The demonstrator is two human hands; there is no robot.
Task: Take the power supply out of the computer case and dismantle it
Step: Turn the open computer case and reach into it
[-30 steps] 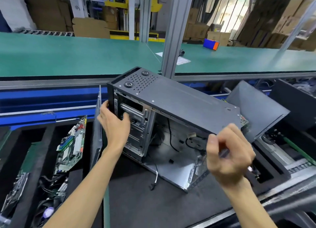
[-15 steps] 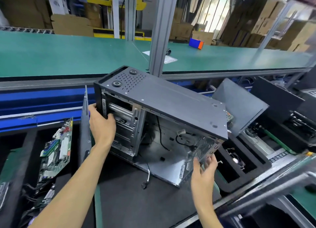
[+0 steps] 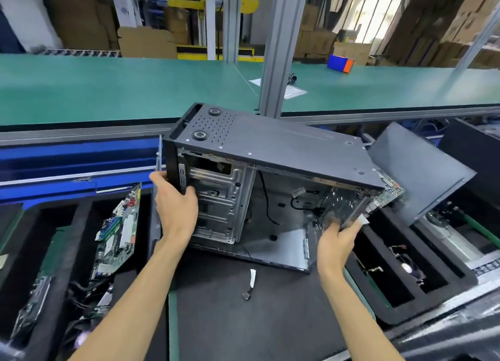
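A black computer case (image 3: 270, 147) lies on its side on the dark mat (image 3: 243, 320), its open side facing me, tilted with the right end raised. Inside I see a metal drive cage (image 3: 219, 198), loose black cables (image 3: 266, 201) and bare floor; no power supply is visible. My left hand (image 3: 176, 206) grips the case's front left edge. My right hand (image 3: 336, 241) holds the perforated rear panel at the lower right corner. A small loose cable (image 3: 250, 283) lies on the mat in front of the case.
A motherboard (image 3: 119, 231) leans in a black foam tray at the left. A dark side panel (image 3: 416, 171) stands at the right over foam trays holding fans (image 3: 405, 266). Behind runs a green workbench (image 3: 121, 87) with an aluminium post (image 3: 281, 49) and a blue-orange box (image 3: 340, 63).
My right hand dropped from a fist near the case's top right to a grip on its lower rear corner. The small cable now lies free on the mat. The case has shifted slightly.
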